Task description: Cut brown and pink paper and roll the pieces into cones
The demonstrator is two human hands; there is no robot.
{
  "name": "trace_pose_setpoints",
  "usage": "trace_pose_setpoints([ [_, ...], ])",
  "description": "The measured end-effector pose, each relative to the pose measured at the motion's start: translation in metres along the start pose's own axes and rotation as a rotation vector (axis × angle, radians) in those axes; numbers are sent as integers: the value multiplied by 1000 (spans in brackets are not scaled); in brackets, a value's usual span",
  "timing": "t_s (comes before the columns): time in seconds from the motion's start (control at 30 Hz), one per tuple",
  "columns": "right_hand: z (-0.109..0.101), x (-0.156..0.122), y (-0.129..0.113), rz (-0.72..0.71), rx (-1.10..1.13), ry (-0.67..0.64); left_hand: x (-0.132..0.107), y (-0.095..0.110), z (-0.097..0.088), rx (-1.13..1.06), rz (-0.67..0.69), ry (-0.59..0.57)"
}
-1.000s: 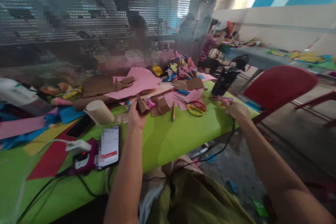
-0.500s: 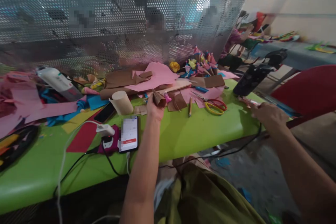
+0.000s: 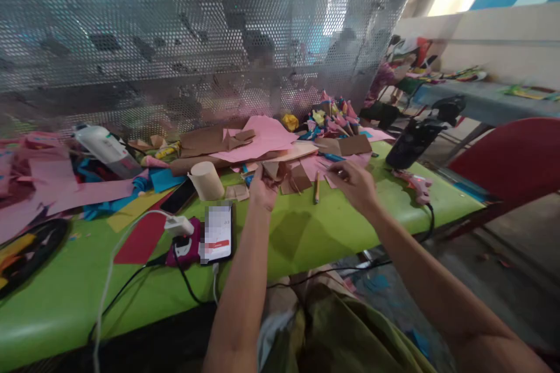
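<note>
My left hand (image 3: 263, 189) is closed around a small brown paper cone (image 3: 273, 171), above the green table near the middle. My right hand (image 3: 355, 186) is closed on the scissors, whose handles its fingers cover; only a bit of the scissors' blade (image 3: 324, 164) shows past the fingertips. Between the two hands lie a pencil (image 3: 317, 188) and a brown paper piece (image 3: 296, 179). Farther right, a pink glue gun (image 3: 419, 185) with a cable rests on the table beside a black stand-like object (image 3: 413, 143).
A paper roll (image 3: 206, 182), a lit phone (image 3: 217, 233) and a purple power adapter (image 3: 186, 250) with cables stand to the left. Pink paper (image 3: 262, 139) and a heap of small paper figures (image 3: 335, 118) lie at the back, before a perforated metal screen (image 3: 175, 46).
My right hand has let go of the glue gun at the right and moved left onto the scissors. My left hand keeps the paper cone. The view has tilted up slightly.
</note>
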State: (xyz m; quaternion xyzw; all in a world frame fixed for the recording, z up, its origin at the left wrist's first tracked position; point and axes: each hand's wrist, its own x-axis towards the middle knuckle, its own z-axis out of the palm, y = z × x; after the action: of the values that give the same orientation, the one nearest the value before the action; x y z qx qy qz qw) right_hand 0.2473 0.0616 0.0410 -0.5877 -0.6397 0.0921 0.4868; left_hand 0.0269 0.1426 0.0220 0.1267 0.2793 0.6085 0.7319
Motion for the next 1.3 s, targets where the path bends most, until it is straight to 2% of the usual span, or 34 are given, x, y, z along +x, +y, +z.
trace_pose_setpoints([
  [0.1,49,13,-13,40,273,-85,-4,0,4,-25,5,-30],
  [0.17,72,22,-17,65,383,-62,-5,-1,5,-40,19,-73],
  [0.3,94,33,-16,94,569,-37,-6,-5,4,-8,39,-124],
  [0.5,92,40,-7,147,624,11,-4,-12,-1,111,61,-137],
  [0.7,81,41,6,201,691,44,-6,-8,-1,201,53,-183],
  [0.97,73,41,13,227,744,79,3,2,-11,429,245,7],
  [1.1,68,42,13,196,745,77,2,7,-13,472,263,2],
  [1.3,65,44,14,119,739,-17,0,13,-11,533,265,-20],
])
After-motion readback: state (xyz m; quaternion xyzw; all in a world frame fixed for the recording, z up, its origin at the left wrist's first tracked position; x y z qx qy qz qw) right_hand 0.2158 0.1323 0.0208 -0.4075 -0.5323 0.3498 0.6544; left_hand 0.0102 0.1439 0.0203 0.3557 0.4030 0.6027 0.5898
